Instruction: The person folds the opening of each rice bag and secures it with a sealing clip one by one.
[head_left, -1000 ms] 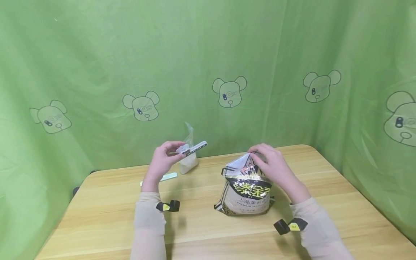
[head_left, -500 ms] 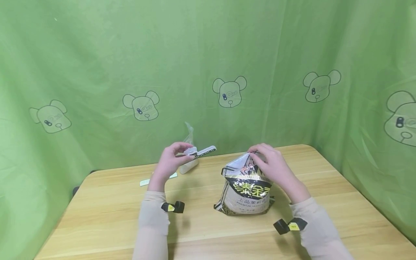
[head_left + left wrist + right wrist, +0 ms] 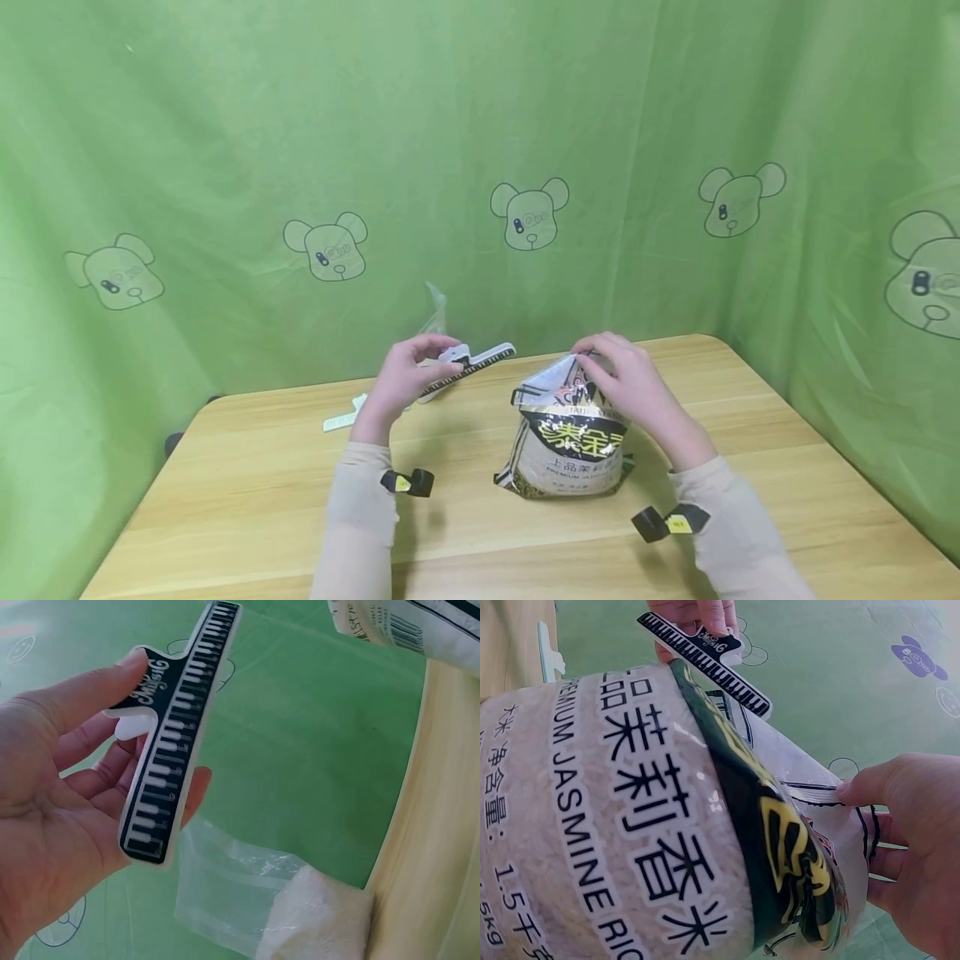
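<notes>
My left hand (image 3: pixel 401 379) pinches a piano-key bag clip (image 3: pixel 487 358) by its grip tabs, thumb on the tab lettered "Music" in the left wrist view. The black-and-white clip (image 3: pixel 176 739) points to the right, toward a bag of jasmine rice (image 3: pixel 573 471). That bag stands upright on the table, full in its lower part, its top folded over. At the fold, my right hand (image 3: pixel 630 375) pinches the top corner between thumb and fingers. From the right wrist, the clip (image 3: pixel 705 664) appears just beyond the folded top of the bag (image 3: pixel 630 825).
A pale green clip (image 3: pixel 341 421) lies on the wooden table (image 3: pixel 465 533), left of my left hand. Behind that hand stands a clear plastic bag (image 3: pixel 435 317) with whitish contents, partly hidden. A green curtain (image 3: pixel 420 125) hangs around the table's far side.
My left hand has moved right with the piano-key clip, closer to the rice bag, and now covers more of the clear bag. The right hand and rice bag have stayed in place.
</notes>
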`<state>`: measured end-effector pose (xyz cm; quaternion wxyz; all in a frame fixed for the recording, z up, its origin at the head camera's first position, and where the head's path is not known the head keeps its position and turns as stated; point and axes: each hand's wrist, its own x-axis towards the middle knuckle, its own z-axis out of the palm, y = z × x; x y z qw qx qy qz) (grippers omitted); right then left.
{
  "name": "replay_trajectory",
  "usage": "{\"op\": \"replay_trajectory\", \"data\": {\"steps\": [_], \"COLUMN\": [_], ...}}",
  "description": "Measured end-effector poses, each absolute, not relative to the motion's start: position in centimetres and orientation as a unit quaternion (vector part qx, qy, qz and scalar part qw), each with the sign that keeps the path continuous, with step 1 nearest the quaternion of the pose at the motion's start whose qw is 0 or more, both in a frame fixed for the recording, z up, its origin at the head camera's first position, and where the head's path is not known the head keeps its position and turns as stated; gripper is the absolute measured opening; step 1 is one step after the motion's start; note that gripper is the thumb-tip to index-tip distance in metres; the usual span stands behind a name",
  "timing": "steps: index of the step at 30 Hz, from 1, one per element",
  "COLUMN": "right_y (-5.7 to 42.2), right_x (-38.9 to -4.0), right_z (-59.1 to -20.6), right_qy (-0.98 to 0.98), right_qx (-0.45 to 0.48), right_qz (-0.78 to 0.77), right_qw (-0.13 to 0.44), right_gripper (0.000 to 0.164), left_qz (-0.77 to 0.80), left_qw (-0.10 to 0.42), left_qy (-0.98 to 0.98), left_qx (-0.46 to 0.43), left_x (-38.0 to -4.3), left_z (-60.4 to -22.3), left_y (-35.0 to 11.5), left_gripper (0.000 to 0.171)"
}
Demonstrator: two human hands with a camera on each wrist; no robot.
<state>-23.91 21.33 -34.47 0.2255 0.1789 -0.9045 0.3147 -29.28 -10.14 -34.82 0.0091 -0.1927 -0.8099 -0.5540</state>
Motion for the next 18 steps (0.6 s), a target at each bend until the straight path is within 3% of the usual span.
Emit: {"op": "replay_trajectory", "data": {"steps": [18], "right_y": [21.3], "right_x": [-24.0], "right_z": [-34.6], "right_qy": [-0.904], "right_qx": [0.178], "right_qz": [0.319], "right_qw": [0.221], "right_gripper": [0.016], "left_qz": [-0.595], "left_qw": [0.01], "left_qy": [-0.774], "left_qx": [-0.215], "left_x": [-29.3], "left_z": [-35.3], "left_y": [-8.9], "left_gripper": [0.033]}}
